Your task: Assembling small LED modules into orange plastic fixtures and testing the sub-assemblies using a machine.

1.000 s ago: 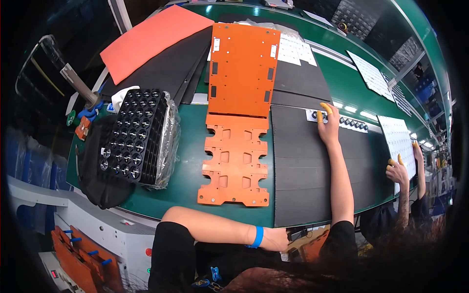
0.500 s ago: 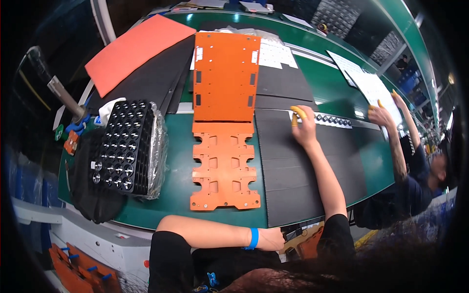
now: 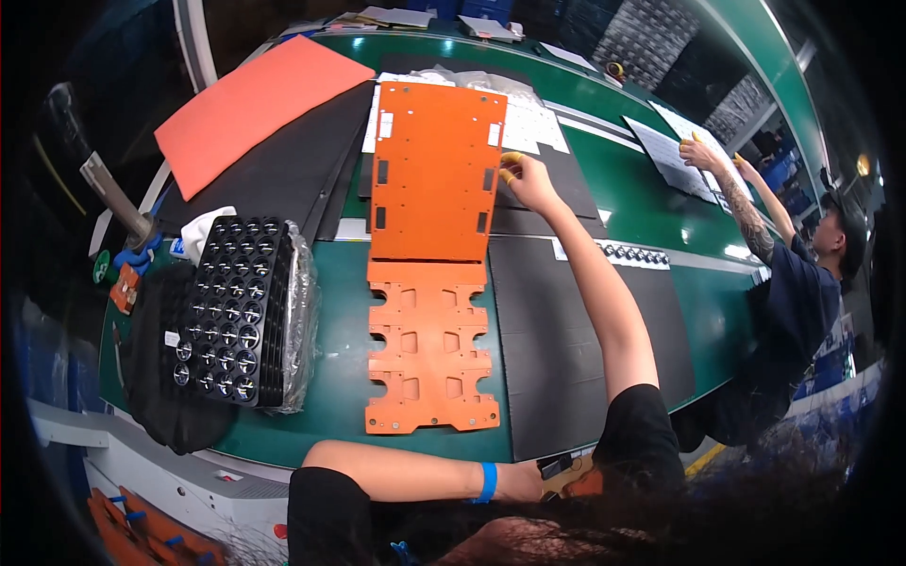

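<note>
My right hand (image 3: 533, 182), with yellow finger covers on its tips, is at the right edge of an upper orange panel (image 3: 436, 170). Its fingers are bent and apart, and whether they touch the edge I cannot tell. The flat panel has small holes and dark slots. Directly below it lies an orange plate (image 3: 431, 340) with notched sides and several cut-outs. My left forearm lies across the table's near edge, a blue band at its wrist. My left hand (image 3: 519, 481) is low in the picture, its fingers hidden.
Black trays (image 3: 236, 302) of round cells stand at left beside clear plastic wrap. A salmon sheet (image 3: 260, 108) lies over black sheets. A black mat (image 3: 585, 349) and a strip of round parts (image 3: 637, 257) are on the right. A co-worker (image 3: 812, 292) handles white sheets (image 3: 675, 160).
My right hand has moved left and away from me, from the strip of round parts to the orange panel's edge. The co-worker's hands have moved farther back over the white sheets.
</note>
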### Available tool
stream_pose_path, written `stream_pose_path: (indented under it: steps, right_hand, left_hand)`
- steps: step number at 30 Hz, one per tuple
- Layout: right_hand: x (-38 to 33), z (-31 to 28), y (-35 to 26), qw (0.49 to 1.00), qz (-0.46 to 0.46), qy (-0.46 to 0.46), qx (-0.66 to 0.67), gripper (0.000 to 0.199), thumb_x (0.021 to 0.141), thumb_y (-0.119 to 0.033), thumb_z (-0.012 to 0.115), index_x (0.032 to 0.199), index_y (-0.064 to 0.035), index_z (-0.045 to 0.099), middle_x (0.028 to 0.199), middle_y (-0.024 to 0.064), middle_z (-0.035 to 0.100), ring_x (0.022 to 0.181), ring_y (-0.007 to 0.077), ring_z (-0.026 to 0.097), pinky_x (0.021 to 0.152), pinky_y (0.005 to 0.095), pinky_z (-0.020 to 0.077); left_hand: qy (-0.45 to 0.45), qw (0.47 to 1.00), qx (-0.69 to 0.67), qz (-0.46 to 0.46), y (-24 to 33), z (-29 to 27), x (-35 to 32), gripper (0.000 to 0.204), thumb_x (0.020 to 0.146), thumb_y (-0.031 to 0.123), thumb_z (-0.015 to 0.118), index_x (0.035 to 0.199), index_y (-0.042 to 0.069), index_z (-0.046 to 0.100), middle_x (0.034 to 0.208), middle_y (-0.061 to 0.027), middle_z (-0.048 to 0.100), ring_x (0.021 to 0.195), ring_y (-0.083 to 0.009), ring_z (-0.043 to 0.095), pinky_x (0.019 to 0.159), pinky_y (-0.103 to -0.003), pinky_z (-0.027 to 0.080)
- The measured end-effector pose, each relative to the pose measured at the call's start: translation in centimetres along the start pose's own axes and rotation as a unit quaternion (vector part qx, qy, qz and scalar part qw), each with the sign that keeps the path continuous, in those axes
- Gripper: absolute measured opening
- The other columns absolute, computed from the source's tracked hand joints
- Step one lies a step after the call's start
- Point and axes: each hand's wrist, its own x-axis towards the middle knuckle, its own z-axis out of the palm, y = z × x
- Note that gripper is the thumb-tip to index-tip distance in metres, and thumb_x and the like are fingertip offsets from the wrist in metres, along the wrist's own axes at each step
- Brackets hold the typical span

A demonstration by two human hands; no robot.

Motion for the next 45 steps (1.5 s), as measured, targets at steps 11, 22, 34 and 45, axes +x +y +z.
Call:
stream_pose_path:
  steps: [11, 22, 34, 45]
  right_hand:
    - [1.5, 9.6, -7.7, 0.982, -0.119, -0.145, -0.026, 0.033, 0.085, -0.015, 0.066, 0.114, 0.0017, 0.060, 0.102, 0.0196, 0.069, 0.097, 0.0359, 0.066, 0.086, 0.0381, 0.0520]
    - [2.2, 13.0, -9.6, 0.968, -0.190, -0.166, 0.002, 0.035, 0.085, -0.015, 0.066, 0.115, 0.0016, 0.059, 0.103, 0.0187, 0.068, 0.095, 0.0352, 0.066, 0.085, 0.0384, 0.0522]
    - [0.3, 10.6, -7.3, 0.971, -0.206, -0.117, 0.026, 0.036, 0.085, -0.015, 0.066, 0.116, 0.0015, 0.057, 0.104, 0.0177, 0.068, 0.094, 0.0344, 0.067, 0.084, 0.0387, 0.0524]
    - [-4.4, 1.8, -2.4, 0.997, -0.037, -0.054, 0.039, 0.040, 0.085, -0.007, 0.067, 0.122, 0.0000, 0.052, 0.107, 0.0128, 0.064, 0.084, 0.0226, 0.067, 0.068, 0.0332, 0.0544]
  left_hand:
    - [-0.131, 0.980, -0.074, -0.133, 0.2, 2.8, 1.6, 0.013, 0.077, 0.019, 0.062, 0.077, 0.010, 0.071, 0.075, -0.0039, 0.068, 0.076, -0.0238, 0.066, 0.067, -0.039, 0.045]
    - [-0.056, 0.983, -0.064, -0.165, 0.1, 4.2, 3.1, 0.013, 0.078, 0.021, 0.062, 0.078, 0.010, 0.070, 0.076, -0.0037, 0.067, 0.077, -0.0233, 0.065, 0.066, -0.038, 0.045]
    - [-0.027, 0.991, -0.056, -0.117, -0.2, 3.6, 2.0, 0.014, 0.078, 0.023, 0.062, 0.079, 0.010, 0.068, 0.077, -0.0034, 0.066, 0.077, -0.0229, 0.064, 0.065, -0.038, 0.045]
    - [0.040, 0.999, -0.029, -0.014, 0.2, 0.6, 0.2, 0.015, 0.078, 0.024, 0.062, 0.079, 0.010, 0.067, 0.077, -0.0032, 0.065, 0.078, -0.0224, 0.064, 0.064, -0.037, 0.045]
